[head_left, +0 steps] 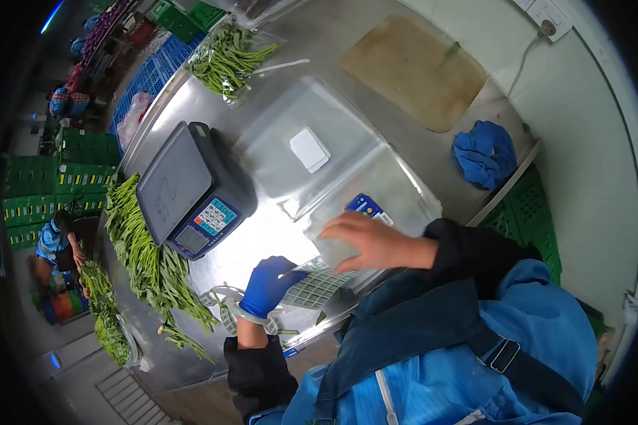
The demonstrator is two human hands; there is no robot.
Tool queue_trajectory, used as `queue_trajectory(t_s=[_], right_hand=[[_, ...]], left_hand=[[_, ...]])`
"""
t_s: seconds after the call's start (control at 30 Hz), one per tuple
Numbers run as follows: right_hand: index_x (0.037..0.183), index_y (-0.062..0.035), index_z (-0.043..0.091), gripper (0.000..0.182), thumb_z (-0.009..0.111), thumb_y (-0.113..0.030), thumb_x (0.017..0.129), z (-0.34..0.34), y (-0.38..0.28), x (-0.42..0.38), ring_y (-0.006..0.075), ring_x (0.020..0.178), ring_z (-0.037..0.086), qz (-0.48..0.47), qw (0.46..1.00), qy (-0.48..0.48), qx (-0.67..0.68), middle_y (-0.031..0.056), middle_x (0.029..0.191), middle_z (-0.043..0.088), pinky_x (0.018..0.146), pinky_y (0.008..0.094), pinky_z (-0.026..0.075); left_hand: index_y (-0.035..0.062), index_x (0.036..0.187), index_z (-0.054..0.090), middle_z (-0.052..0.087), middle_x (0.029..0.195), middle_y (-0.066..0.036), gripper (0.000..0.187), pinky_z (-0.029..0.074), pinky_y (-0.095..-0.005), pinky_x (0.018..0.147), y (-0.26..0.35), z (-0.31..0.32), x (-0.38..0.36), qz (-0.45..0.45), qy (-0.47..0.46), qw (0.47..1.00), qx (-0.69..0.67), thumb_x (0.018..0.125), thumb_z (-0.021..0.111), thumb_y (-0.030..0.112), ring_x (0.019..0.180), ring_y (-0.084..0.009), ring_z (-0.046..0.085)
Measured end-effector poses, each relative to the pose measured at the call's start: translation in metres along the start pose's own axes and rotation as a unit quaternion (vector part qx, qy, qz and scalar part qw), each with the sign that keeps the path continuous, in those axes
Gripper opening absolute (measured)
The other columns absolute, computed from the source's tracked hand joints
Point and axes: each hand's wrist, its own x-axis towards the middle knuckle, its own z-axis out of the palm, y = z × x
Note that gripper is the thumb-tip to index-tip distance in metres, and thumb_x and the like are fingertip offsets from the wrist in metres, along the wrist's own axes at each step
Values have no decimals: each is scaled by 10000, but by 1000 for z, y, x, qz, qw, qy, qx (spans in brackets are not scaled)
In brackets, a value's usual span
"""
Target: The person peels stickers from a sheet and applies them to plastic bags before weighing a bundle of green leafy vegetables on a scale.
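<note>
My left hand (264, 289), in a blue glove, is closed at the left edge of a green-and-white checked sheet (315, 289) near the table's front edge. A pale ring-like band (254, 314) circles that wrist, and a curled patterned strip (227, 315) lies beside it. My bare right hand (365, 242) hovers over the sheet's right end, fingers curved and apart, thumb low. Beneath and beyond it lie clear plastic bags (397, 185), with a small white card stack (310, 149) on them. A blue printed packet (365, 207) shows just behind my right fingers.
A digital scale (184, 191) stands left of the bags, with leafy green stalks (138, 241) along its side. A bagged bunch of greens (230, 60), a brown board (415, 71) and a blue cloth (485, 154) lie farther back. Another person (53, 237) handles greens at left, near green crates (85, 149).
</note>
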Motion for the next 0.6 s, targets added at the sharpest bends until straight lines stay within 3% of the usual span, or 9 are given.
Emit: queue_trajectory(t_s=[0.1,0.13,0.23,0.27,0.37,0.4,0.5,0.57,0.6], right_hand=[[989,-54,597,265,717,-199,803,21,-12,13,295,875,617,145,981,-99,89,117,952,640,756,382,468],[923,-40,583,187,689,-144,810,20,-14,17,297,766,632,170,976,-95,99,121,828,642,698,385,472],[914,-13,594,173,696,-122,826,16,-3,14,255,730,633,146,985,-10,95,115,818,633,667,315,483],[912,-9,591,164,696,-109,834,12,0,12,232,745,644,159,981,-2,107,107,825,643,668,314,484],[911,-4,600,155,698,-107,849,4,5,9,176,703,621,182,976,10,120,97,793,636,638,284,467],[901,-2,605,158,703,-115,851,4,5,8,160,678,601,195,971,22,134,91,771,629,619,276,454],[858,4,619,173,718,-137,853,4,4,7,122,598,537,215,965,51,144,78,692,599,556,263,410],[812,9,627,192,728,-151,850,4,4,6,109,537,484,208,970,69,106,76,623,564,505,270,373],[775,8,601,235,727,-175,849,4,2,7,150,510,476,196,974,76,88,91,595,545,491,293,367]], left_hand=[[32,860,690,655,820,-131,238,461,-383,677,14,6,5,-20,0,1000,19,777,737,250,746,-299,601],[39,960,682,661,900,-122,259,488,-359,746,18,4,5,-64,-22,998,-1,762,763,183,808,-267,623],[41,1043,662,658,998,-96,328,490,-328,851,22,4,1,-61,59,987,-134,740,776,93,906,-217,630],[32,1094,637,636,1094,-75,390,466,-318,929,18,3,-2,-44,79,986,-141,725,758,-2,989,-177,608],[17,1089,630,623,1120,-77,357,463,-312,923,-9,25,-9,-86,194,914,-345,750,724,-42,1009,-168,591],[2,1078,625,636,1074,-68,292,464,-286,902,1,30,-6,-82,244,873,-414,798,679,-60,983,-143,592],[-2,1050,630,659,989,-50,196,469,-259,866,2,36,-7,-126,269,855,-424,858,634,-38,932,-127,608],[-2,971,657,664,863,-24,92,456,-231,774,0,40,-7,-136,294,851,-414,903,633,55,811,-86,584],[0,951,664,660,845,-17,95,449,-228,752,-3,42,-7,-143,301,848,-413,912,636,82,787,-75,568]])
